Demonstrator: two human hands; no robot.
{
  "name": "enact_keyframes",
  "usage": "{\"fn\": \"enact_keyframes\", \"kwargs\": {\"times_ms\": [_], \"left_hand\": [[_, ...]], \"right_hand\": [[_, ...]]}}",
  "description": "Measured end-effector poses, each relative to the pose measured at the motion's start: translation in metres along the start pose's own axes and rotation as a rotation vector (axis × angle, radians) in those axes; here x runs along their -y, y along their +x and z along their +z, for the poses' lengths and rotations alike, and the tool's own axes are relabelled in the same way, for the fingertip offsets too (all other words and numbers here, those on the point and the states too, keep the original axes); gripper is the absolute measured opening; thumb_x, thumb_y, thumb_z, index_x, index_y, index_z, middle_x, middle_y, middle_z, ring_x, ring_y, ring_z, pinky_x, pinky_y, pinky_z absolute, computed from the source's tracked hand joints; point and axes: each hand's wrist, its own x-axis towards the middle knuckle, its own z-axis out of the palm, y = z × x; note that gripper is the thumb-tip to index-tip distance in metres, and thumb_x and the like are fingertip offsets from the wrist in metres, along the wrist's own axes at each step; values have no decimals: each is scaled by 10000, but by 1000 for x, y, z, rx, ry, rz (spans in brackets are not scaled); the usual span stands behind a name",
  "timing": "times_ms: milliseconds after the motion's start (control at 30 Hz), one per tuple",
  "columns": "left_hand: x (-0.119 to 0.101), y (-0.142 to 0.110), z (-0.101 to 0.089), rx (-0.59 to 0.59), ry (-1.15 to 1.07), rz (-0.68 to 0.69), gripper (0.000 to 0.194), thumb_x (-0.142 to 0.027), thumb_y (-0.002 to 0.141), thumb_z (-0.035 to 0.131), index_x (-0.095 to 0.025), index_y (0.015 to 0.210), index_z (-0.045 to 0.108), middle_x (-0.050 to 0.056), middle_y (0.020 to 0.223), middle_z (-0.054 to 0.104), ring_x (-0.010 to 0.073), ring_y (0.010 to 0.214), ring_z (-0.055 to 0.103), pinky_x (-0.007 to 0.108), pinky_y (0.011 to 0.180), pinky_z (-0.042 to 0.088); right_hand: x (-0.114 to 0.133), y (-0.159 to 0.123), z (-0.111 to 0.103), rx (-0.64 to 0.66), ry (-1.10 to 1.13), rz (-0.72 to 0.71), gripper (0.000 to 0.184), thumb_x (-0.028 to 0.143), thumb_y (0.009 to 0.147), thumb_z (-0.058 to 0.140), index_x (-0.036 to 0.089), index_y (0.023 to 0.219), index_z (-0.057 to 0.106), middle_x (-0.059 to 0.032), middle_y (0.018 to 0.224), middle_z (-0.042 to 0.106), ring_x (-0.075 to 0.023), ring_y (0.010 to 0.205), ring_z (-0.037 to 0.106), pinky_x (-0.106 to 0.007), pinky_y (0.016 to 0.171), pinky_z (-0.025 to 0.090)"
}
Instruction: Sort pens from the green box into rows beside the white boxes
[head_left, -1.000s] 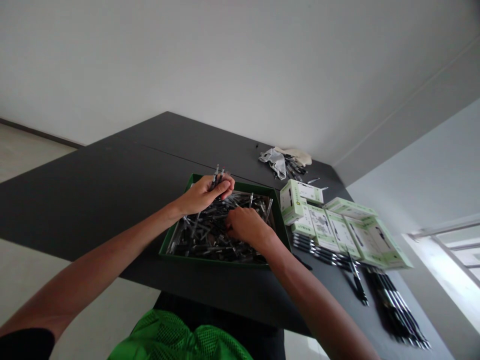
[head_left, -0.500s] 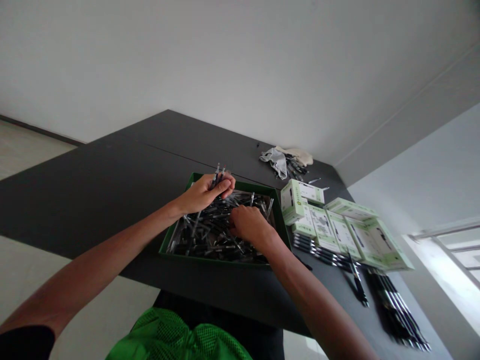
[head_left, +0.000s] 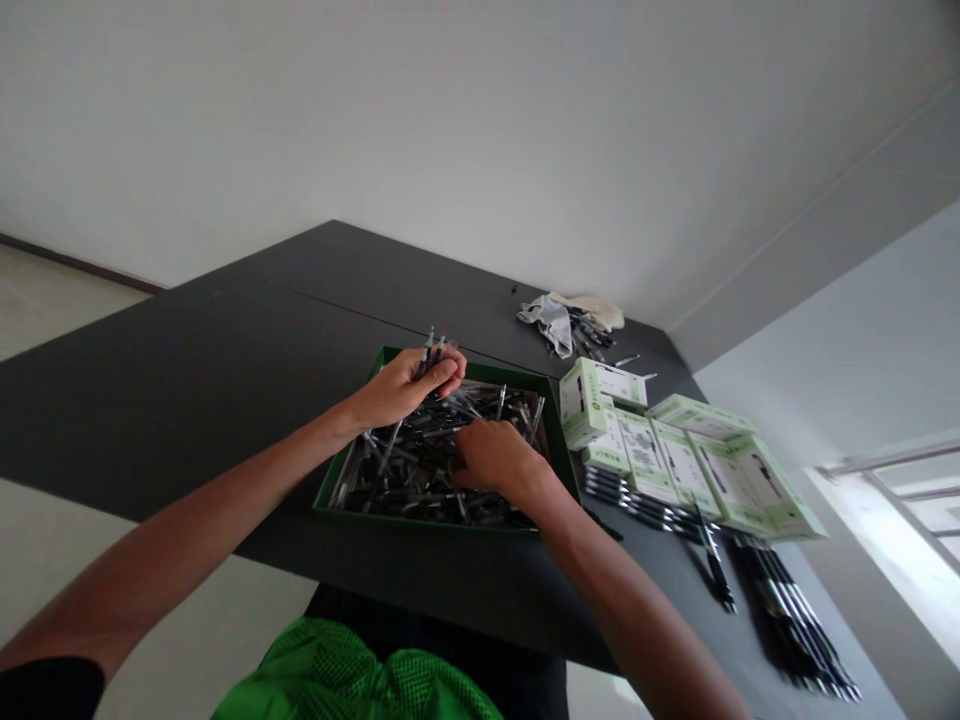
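Observation:
My left hand (head_left: 411, 385) is closed around a few pens (head_left: 433, 348), their tips sticking up past the fingers, above the far left part of a green box (head_left: 420, 521). The box is full of loose black and clear pens (head_left: 409, 480) lying in all directions. My right hand (head_left: 495, 455) reaches down into this pile with its fingers curled among the pens. The fingertips are hidden, so what they grip cannot be made out.
Light green and white pen cartons (head_left: 630, 440) stand right of the box. Beside them on the dark table (head_left: 187, 370) lie a row of pens (head_left: 637, 505), a single pen (head_left: 716, 565) and a bundle of pens (head_left: 799, 615). Gloves (head_left: 551, 322) lie near the wall.
My right hand has shifted slightly within the pen pile. My left hand still holds its pens in nearly the same place.

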Motion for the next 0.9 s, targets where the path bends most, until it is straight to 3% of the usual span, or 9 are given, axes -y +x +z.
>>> {"fn": "enact_keyframes", "kwargs": {"times_ms": [300, 500, 700, 900], "left_hand": [[1, -1, 0, -29, 9, -8, 444, -600, 1061, 546, -190, 896, 596, -30, 690, 526, 147, 666, 489, 307, 684, 411], [4, 0, 0, -44, -22, 7, 443, -607, 1058, 552, -190, 913, 588, -35, 685, 529, 141, 654, 493, 304, 682, 414], [6, 0, -1, -69, -30, 18, 423, -585, 1066, 557, -187, 927, 587, -40, 694, 521, 132, 646, 492, 299, 679, 412], [5, 0, -1, -85, -32, -1, 437, -609, 1049, 575, -193, 915, 586, -40, 669, 528, 133, 626, 500, 292, 659, 421]], "right_hand": [[-6, -5, -7, -51, 77, 17, 340, 336, 933, 636, 142, 1147, 816, -196, 1160, 817, -356, 1103, 793, -407, 896, 612], [-26, -9, -14, -36, 104, 34, 316, 314, 921, 638, 169, 1127, 829, -179, 1118, 825, -340, 1054, 798, -374, 836, 579], [-52, -25, -24, -145, 266, 13, 249, 273, 900, 635, 216, 1048, 827, -81, 997, 829, -218, 851, 759, -281, 690, 462], [-70, -36, -32, -253, 394, -44, 167, 258, 900, 677, 213, 991, 810, -9, 807, 751, -128, 629, 586, -265, 604, 334]]}}
